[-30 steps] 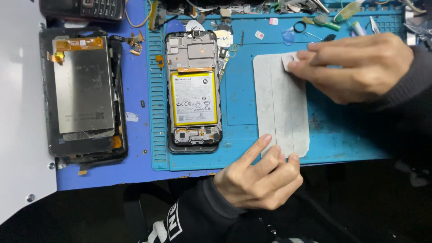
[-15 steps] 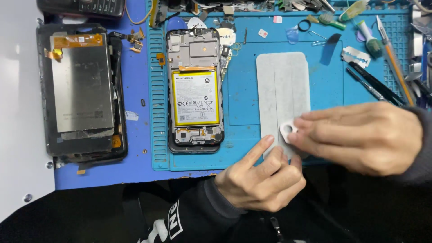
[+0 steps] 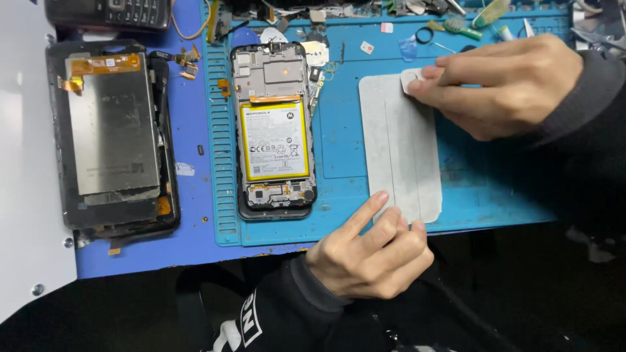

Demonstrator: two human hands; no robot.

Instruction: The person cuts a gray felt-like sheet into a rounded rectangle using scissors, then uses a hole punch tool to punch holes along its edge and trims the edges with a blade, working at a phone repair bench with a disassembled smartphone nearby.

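right hand (image 3: 502, 81) pinching white pad (image 3: 412, 78) on grey back cover (image 3: 401, 146), upper right | left hand (image 3: 372, 251) loosely curled, forefinger pinning cover's lower edge — wipe evenly, hold cover steady

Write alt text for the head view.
The right hand presses a small white pad onto a grey phone back panel that the left hand steadies; an opened phone lies on the blue mat.

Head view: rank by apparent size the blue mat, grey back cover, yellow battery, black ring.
1. blue mat, largest by far.
2. grey back cover, partly under both hands.
3. yellow battery, clearly smaller than the cover.
4. black ring, tiny.
All lie flat on one surface, so nearness hardly skews this.
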